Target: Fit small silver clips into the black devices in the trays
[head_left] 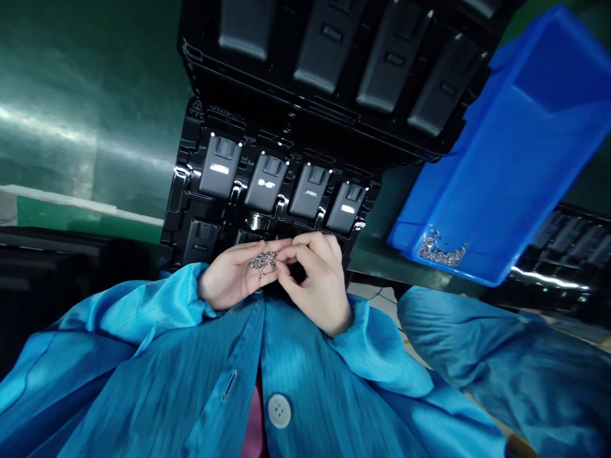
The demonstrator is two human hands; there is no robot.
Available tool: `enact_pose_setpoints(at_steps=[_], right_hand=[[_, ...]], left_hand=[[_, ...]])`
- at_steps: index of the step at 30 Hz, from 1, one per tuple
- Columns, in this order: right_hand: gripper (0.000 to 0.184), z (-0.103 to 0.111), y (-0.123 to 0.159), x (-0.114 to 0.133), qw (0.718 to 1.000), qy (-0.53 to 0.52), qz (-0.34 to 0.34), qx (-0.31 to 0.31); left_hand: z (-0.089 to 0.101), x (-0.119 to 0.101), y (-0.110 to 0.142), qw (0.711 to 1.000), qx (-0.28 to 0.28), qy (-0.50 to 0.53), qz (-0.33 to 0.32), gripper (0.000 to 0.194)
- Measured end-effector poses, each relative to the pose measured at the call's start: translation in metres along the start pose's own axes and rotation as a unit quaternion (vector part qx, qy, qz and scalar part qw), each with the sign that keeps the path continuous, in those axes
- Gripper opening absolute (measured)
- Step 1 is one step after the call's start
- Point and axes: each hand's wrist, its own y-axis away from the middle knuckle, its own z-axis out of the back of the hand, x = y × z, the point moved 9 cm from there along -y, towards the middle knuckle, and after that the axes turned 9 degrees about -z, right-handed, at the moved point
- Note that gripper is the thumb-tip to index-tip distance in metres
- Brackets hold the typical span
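Observation:
Cupped palm up, my left hand (232,272) carries a small heap of shiny metal screws (264,261). My right hand (319,275) meets it from the other side, thumb and forefinger pinched together at the edge of the heap. Whatever sits between those fingertips is too small to make out. Just beyond both hands lies a black moulded tray (177,191) holding dark grey plastic housings marked "Riton", such as this housing (310,191). My hands cover part of the tray's nearer row.
Another black tray (324,105) with larger-looking housings (329,44) is raised at the back. To the right, a tilted blue bin (482,184) has loose metal screws (442,249) in its near corner. A person's blue sleeve (496,343) is close on my right. Black trays (62,273) are stacked at left.

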Motion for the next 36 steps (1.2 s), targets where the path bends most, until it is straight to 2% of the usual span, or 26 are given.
enact_pose_setpoints(at_steps=[7, 13, 18, 21, 24, 28, 36], right_hand=[[0.01, -0.005, -0.001, 0.005, 0.998, 0.062, 0.024, 0.011], [0.011, -0.008, 0.0, 0.011, 0.996, 0.076, 0.044, 0.019], [0.008, 0.009, -0.007, 0.002, 0.998, 0.042, 0.031, -0.018], [0.008, 0.017, -0.017, -0.008, 0.996, 0.071, 0.036, -0.051], [0.008, 0.006, -0.026, -0.01, 0.989, 0.13, 0.069, -0.033], [0.008, -0.011, -0.031, -0.001, 0.971, 0.211, 0.111, -0.004], [0.009, -0.023, -0.033, 0.013, 0.937, 0.302, 0.174, 0.026]], left_hand=[[0.004, 0.002, 0.001, 0.999, -0.035, 0.01, -0.006, 0.032], [0.004, 0.002, 0.0, 0.999, -0.035, 0.015, 0.003, 0.035], [0.01, 0.003, 0.004, 0.998, -0.056, -0.005, 0.031, 0.035], [0.013, 0.011, 0.007, 0.995, -0.059, -0.024, 0.072, 0.034], [0.016, 0.015, 0.007, 0.993, -0.074, -0.038, 0.088, 0.034], [0.021, 0.018, 0.007, 0.988, -0.114, -0.048, 0.088, 0.033], [0.019, 0.019, 0.007, 0.986, -0.131, -0.056, 0.091, 0.035]])
